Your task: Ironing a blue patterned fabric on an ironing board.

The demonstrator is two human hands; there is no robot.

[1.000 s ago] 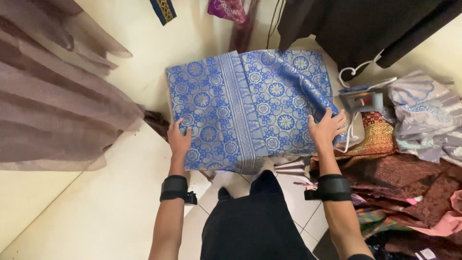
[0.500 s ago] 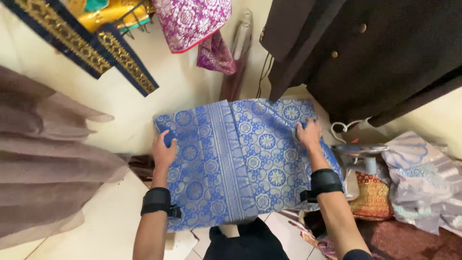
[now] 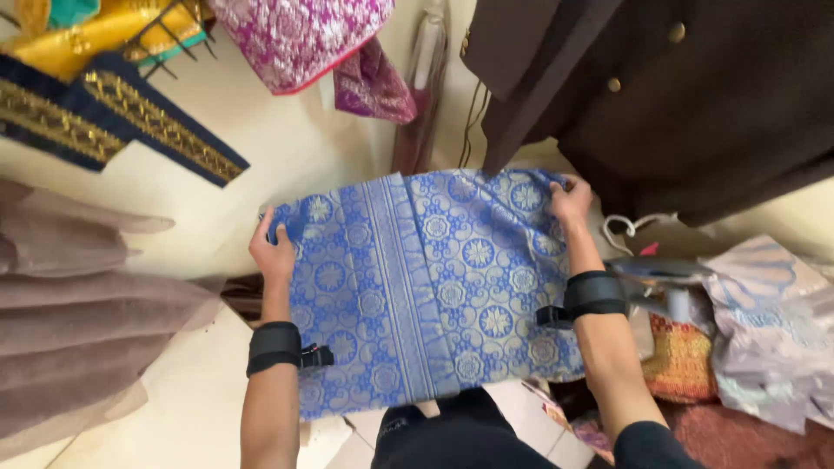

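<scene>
In the head view, a blue cloth patterned with pale round flowers is held spread out flat in front of the person. Its long side runs left to right, tilted so that the right end sits higher than the left, and a band of fine stripes crosses it from the top edge down toward the person. The left hand is closed on the cloth's upper left corner, thumb on the face and fingers tucked behind. The right hand is closed on the upper right corner in the same way. Each wrist carries a black strap.

Above the cloth hang a magenta cloth and, further left, a yellow garment and a navy sash with gold trim. Up and to the right of the cloth hangs a dark brown jacket. To its left lies a fold of dusty mauve fabric. To its right is a heap of folded cloths; no boxes or baskets show.

Compared with half a second ago, the cloth is raised further and opened wider, both hands sit nearer its top corners, and the view has tipped upward, showing more of the hanging garments.
</scene>
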